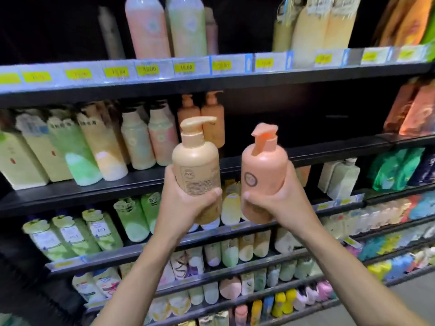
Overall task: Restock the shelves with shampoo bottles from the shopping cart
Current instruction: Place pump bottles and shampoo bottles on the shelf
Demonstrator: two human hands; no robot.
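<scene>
The shelving [235,77] fills my view, tier on tier of bottles. The shelf that matters is the second from the top [329,150]. Toward its back stand two orange pump bottles [213,123], and to their right the shelf is dark and bare almost to its right end. I judge that gap to be where my two go.

I hold both bottles upright in front of that shelf's front edge, near each other but apart. My left hand [188,203] is wrapped round the lower body of the tan pump bottle [196,165], thumb across its front. My right hand [277,198] grips the peach pump bottle [263,175] the same way, low on the body.

To do this well, I should clear the front lip and set each bottle flat on its base just beside the orange pair. The peach one looks closest to those in colour. I would place one at a time, spouts turned alike, so neither knocks its neighbour over.

Each bottle carries a small round logo [189,174], too blurred for me to read, and the tan one has fine print below it. The yellow price tags [186,67] on the top shelf's front edge read 15.00 where they are sharp.
</scene>
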